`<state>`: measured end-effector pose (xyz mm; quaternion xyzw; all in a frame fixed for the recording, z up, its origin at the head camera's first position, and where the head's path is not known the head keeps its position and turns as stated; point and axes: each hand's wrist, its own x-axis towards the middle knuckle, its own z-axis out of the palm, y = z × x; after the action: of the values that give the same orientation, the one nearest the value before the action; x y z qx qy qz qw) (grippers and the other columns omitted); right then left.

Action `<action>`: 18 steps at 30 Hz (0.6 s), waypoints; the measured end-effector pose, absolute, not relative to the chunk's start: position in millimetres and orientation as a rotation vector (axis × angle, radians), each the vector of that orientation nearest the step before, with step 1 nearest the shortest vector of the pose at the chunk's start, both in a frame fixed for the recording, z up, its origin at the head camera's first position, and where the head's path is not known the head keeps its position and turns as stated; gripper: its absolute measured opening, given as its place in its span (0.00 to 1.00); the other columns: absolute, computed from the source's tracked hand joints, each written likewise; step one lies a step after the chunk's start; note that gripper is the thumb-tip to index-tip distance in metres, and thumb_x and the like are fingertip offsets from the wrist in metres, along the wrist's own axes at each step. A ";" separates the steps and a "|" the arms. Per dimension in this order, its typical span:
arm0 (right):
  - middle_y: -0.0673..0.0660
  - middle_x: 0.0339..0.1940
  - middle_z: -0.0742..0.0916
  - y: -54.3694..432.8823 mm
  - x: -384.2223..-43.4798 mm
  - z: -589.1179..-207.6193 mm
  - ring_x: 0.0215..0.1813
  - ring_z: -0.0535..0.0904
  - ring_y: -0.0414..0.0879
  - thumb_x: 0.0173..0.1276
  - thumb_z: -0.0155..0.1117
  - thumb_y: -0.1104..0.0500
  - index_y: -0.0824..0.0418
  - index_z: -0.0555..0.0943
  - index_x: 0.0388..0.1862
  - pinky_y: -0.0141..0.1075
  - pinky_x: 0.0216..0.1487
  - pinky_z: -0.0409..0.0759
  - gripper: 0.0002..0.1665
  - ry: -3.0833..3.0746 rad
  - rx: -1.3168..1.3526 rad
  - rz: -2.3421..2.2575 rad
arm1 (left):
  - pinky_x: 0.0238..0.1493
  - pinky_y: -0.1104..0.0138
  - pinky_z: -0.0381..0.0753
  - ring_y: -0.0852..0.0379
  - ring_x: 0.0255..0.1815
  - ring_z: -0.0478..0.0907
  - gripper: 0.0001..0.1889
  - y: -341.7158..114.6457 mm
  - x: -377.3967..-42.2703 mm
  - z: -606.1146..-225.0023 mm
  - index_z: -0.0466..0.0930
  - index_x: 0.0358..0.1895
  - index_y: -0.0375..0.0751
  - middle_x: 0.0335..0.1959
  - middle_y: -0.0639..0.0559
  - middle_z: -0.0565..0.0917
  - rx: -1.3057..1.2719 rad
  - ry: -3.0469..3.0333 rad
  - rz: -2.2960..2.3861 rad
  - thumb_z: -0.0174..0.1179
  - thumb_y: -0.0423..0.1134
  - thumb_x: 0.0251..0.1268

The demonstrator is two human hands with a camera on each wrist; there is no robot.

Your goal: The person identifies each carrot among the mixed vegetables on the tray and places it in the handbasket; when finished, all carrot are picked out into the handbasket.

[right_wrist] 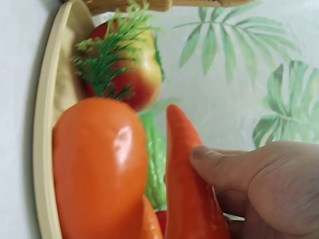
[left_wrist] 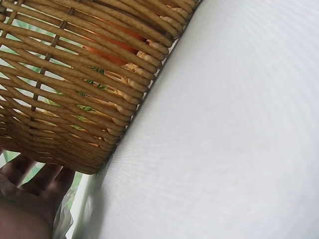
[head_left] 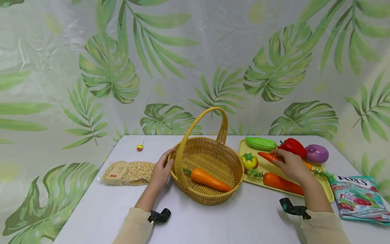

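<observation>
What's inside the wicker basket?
One leafy orange carrot shows inside the wicker basket. The carrot covers the floor directly beneath it, and the near rim hides the near wall's inner face, so those parts can't be checked.

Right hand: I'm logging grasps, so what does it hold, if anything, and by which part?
The right hand pinches an orange-red carrot by its tapering body, behind the pointed tip.

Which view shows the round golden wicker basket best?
The head view: the golden wicker basket appears nearly whole, handle included. The left wrist view shows part of it close up; the right wrist view, just a sliver.
</observation>
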<state>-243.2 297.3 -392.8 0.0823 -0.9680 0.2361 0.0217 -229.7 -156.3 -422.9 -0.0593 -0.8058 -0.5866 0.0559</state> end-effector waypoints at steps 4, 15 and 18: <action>0.71 0.58 0.82 291.6 -242.0 -384.5 0.56 0.78 0.66 0.75 0.59 0.55 0.62 0.74 0.66 0.64 0.55 0.79 0.24 -2.969 0.247 0.747 | 0.77 0.50 0.63 0.44 0.78 0.62 0.24 -155.9 -229.3 -422.7 0.65 0.75 0.47 0.76 0.44 0.67 -0.170 -2.448 -1.777 0.46 0.39 0.80; 0.67 0.58 0.83 272.2 -233.5 -361.5 0.53 0.79 0.60 0.75 0.58 0.49 0.59 0.70 0.70 0.54 0.47 0.84 0.29 -2.870 0.218 0.779 | 0.78 0.50 0.62 0.44 0.79 0.61 0.24 -155.6 -228.8 -422.4 0.65 0.75 0.47 0.77 0.44 0.66 -0.176 -2.447 -1.782 0.45 0.39 0.80; 0.66 0.58 0.84 264.8 -232.1 -354.0 0.51 0.81 0.59 0.76 0.57 0.46 0.58 0.69 0.71 0.48 0.43 0.84 0.30 -2.851 0.218 0.783 | 0.78 0.50 0.62 0.44 0.79 0.60 0.24 -155.7 -229.1 -422.5 0.64 0.75 0.47 0.77 0.44 0.66 -0.176 -2.450 -1.779 0.45 0.39 0.80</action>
<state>-232.1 264.8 -354.0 0.0731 -0.9579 0.2631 0.0882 -229.1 -155.7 -422.5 -0.0580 -0.8066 -0.5857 0.0540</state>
